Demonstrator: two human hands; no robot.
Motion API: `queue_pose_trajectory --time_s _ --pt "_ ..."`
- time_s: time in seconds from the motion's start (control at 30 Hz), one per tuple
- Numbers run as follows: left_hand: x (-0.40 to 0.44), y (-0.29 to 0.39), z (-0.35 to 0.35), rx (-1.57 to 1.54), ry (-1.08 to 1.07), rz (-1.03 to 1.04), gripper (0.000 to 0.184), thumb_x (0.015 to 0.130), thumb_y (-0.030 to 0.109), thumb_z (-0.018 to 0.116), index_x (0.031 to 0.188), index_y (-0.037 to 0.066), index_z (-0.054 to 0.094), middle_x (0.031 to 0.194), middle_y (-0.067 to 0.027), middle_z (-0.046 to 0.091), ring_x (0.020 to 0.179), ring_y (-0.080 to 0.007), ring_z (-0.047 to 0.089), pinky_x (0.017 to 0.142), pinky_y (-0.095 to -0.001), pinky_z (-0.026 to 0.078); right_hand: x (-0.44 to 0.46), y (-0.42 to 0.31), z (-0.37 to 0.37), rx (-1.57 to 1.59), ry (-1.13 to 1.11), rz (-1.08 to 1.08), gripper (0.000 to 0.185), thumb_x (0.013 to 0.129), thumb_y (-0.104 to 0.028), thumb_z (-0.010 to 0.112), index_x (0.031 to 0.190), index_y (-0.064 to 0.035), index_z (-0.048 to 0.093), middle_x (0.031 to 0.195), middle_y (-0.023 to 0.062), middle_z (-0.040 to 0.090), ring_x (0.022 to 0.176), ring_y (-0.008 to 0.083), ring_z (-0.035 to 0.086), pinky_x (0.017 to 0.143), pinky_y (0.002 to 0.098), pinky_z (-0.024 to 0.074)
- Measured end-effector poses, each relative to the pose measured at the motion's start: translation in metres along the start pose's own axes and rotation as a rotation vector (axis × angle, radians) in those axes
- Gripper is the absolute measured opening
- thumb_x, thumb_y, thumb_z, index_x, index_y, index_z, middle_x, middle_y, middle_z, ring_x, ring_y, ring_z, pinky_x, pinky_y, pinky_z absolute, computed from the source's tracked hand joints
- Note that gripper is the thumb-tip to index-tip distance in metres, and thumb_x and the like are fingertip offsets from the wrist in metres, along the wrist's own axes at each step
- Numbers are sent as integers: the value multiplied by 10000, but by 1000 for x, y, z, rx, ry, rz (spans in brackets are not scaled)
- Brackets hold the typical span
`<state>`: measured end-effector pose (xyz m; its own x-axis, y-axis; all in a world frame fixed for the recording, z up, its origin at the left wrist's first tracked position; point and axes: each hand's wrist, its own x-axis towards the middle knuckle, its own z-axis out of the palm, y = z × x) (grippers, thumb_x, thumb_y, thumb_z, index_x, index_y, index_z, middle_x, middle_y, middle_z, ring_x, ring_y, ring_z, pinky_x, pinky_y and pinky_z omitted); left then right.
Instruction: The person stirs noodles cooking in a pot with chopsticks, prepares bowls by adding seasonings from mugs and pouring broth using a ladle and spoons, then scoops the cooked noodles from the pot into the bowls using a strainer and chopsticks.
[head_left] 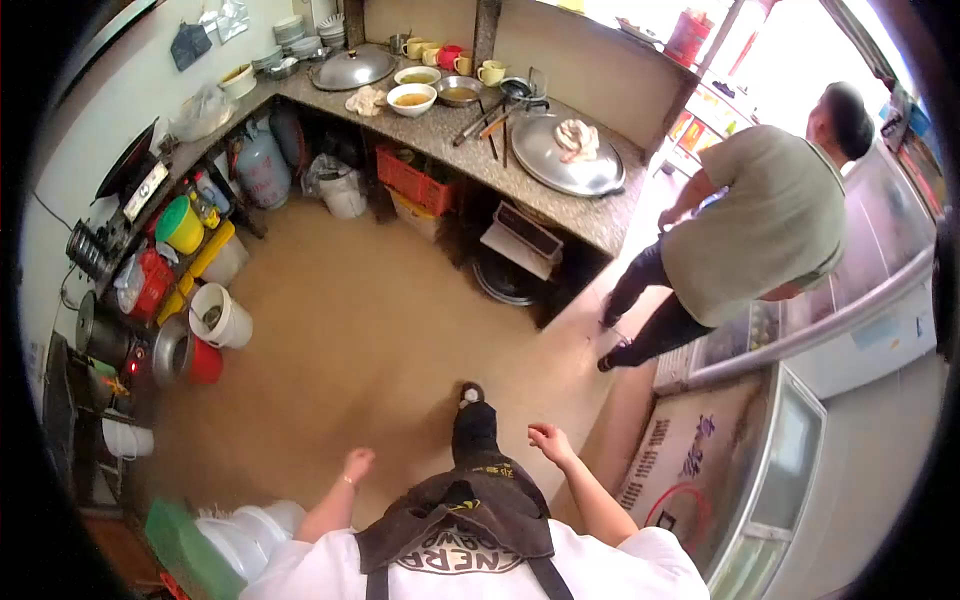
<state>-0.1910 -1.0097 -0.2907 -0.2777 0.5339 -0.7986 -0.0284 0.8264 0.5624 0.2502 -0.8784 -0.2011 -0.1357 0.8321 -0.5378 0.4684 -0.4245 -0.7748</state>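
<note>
My left hand [358,465] hangs in the air over the brown floor, its fingers loosely curled with nothing seen in them. A thin band circles that wrist. Off to the other side, my right hand [548,441] is also raised at waist height, fingers bent inward and no object visible in it. Neither hand touches anything. Between them are my dark apron [455,500] and one shoe [471,395] stepping forward on the floor.
A stone counter [440,130] carries lidded pans, bowls and mugs. Buckets, a gas cylinder [262,168] and a red crate [415,180] stand along the edges. Another person [755,215] stands at the right near a glass-fronted fridge [850,250]. A white cabinet [690,460] is close on my right.
</note>
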Motion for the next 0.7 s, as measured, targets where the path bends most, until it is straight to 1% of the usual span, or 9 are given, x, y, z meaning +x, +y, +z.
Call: queue_pose_trajectory --time_s 0.1,0.17,0.27,0.3,0.37,0.43,0.53,0.67,0.7 --pt "29 -6 -13 136 -68 -163 259 812 225 542 1027 93 599 846 -48 592 609 -136 536 536 -271 437 110 -35 -14 147 -60 46 356 855 -298 539 1049 -2 578 912 90 625 728 175 615 660 272 488" --pt "59 -22 -21 -5 -37 -174 280 822 281 526 1032 109 595 845 -35 590 651 -137 543 526 -287 428 191 -46 -14 325 -59 246 361 849 -326 549 1032 -16 571 869 83 623 706 154 606 623 253 483" --pt "60 41 -34 -87 -71 -188 278 823 272 535 1052 120 579 838 -5 582 682 -124 532 546 -274 420 309 -68 -32 389 148 227 343 845 -352 549 1016 -55 547 814 65 616 687 138 587 549 262 466" --pt "45 89 -40 -84 -48 -258 246 823 250 544 1033 125 573 808 19 573 692 -104 512 570 -242 402 348 -77 -38 389 233 214 337 839 -354 559 1004 -60 546 779 55 602 667 133 573 525 266 454" --pt "60 92 -49 -393 149 -174 153 824 175 538 954 118 593 764 17 564 656 -89 494 550 -198 373 423 -94 -46 563 354 207 300 851 -328 541 1021 -81 537 764 34 581 642 133 551 506 261 437" --pt "76 94 -79 -505 35 -216 115 810 76 528 902 97 593 739 9 558 654 -92 491 541 -234 373 492 -119 -52 663 449 278 252 866 -279 510 1046 -103 522 784 19 566 659 142 542 491 269 428" --pt "118 102 -129 -190 32 -69 136 807 11 512 910 61 585 789 -25 588 713 -116 529 601 -247 427 610 -71 -51 386 552 163 316 814 -239 552 1101 -112 510 840 39 564 777 159 554 620 323 455" --pt "245 186 -203 264 -43 -184 168 813 24 535 978 22 567 885 -64 610 820 -141 564 714 -261 467 679 -65 -51 35 674 390 327 820 -250 551 1111 -105 510 867 45 567 804 162 553 651 322 450" --pt "267 231 -204 244 13 -93 185 817 39 544 1000 15 561 921 -73 607 854 -145 564 743 -266 467 680 -64 -45 -9 675 450 330 821 -253 551 1113 -104 510 874 47 568 810 162 552 659 322 448"
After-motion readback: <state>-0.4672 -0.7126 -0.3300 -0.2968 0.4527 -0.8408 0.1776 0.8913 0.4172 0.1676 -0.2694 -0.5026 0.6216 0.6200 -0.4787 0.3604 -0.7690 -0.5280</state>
